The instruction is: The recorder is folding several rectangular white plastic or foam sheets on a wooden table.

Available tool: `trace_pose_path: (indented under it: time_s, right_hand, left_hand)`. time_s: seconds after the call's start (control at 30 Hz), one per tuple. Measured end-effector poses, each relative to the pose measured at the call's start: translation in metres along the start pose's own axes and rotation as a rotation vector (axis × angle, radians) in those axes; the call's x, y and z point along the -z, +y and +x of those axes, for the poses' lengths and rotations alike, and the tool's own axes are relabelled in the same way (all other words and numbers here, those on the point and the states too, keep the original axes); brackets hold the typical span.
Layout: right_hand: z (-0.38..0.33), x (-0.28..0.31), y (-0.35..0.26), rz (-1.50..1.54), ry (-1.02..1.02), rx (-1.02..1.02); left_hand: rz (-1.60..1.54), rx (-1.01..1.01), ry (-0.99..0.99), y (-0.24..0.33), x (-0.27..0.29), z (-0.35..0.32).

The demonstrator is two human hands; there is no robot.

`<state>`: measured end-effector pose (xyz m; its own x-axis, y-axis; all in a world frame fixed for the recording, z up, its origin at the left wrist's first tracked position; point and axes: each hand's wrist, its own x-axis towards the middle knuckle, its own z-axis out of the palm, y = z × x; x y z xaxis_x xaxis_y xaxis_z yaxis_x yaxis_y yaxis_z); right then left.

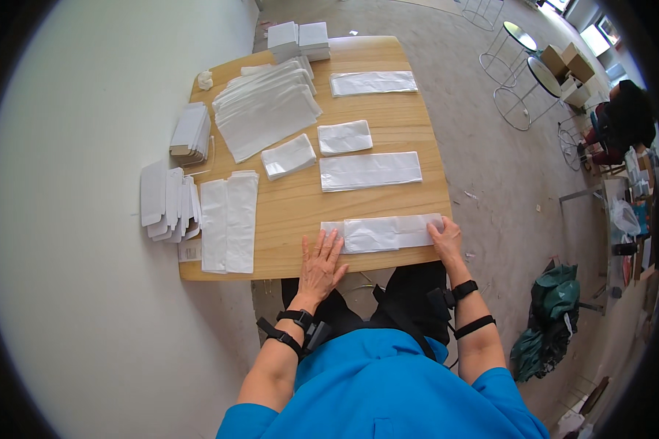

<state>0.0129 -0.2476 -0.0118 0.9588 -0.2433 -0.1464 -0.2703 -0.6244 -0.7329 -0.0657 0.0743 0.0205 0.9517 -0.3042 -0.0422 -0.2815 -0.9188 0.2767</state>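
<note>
A thin white sheet folded into a long strip [377, 235] lies along the table's near edge. My left hand [319, 267] rests flat with fingers spread on its left end. At the opposite end, my right hand [447, 240] grips the strip's edge between thumb and fingers. Farther up lie another long folded sheet [371, 172] and two shorter folded sheets, one squarish [345, 137] and one tilted [288, 156]. Left of my left hand, two sheets folded lengthwise [229, 223] lie side by side.
The wooden table [285, 208] meets a white wall [88, 219]. It also bears a fanned pile of white sheets [267, 110], stacked white boxes [299, 40] and flattened cartons [170, 197]. Right of it are stools [520, 36], a seated person [622, 121] and a green bag [549, 322].
</note>
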Motion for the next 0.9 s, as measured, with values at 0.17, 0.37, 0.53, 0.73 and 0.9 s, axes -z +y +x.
trace_pose_path:
  time_s: [0.17, 0.37, 0.53, 0.73, 0.9]
  right_hand:
    - [-0.001, -0.002, -0.001, -0.012, 0.028, -0.001]
    - [-0.003, 0.002, -0.005, -0.036, 0.041, -0.002]
    - [-0.025, 0.012, -0.066, -0.431, 0.411, 0.228]
    - [-0.06, -0.063, -0.111, 0.288, -0.105, 0.325]
    - [-0.064, -0.111, -0.108, 0.374, -0.211, 0.144]
  left_hand:
    - [0.008, 0.004, 0.004, 0.0, -0.001, -0.001]
    - [0.027, -0.002, 0.0, 0.003, 0.0, 0.001]
    - [0.022, 0.021, -0.006, 0.003, 0.003, 0.0]
    - [-0.087, 0.06, 0.104, 0.004, 0.004, 0.002]
    - [-0.178, 0.069, 0.219, 0.008, 0.01, 0.006]
